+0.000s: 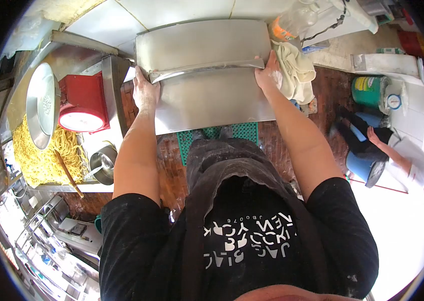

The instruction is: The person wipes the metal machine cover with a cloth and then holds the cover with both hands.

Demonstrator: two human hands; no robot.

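Steel cover (207, 93), sides clamped in left hand (145, 92) and right hand (269, 73) grip, "YORK" on shirt (249, 246)

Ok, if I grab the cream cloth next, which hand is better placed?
Likely your right hand: it's at the steel casing, right beside the cream cloth, while your left hand is at the casing's opposite side.

Metal box (211, 100), smooth, satin sheen; towel (294, 75), matt cloth; dial scale (81, 98), smooth-sided; round pan (44, 110), glossy metal; stick (69, 174), wood; bottle (300, 19), clear glossy plastic
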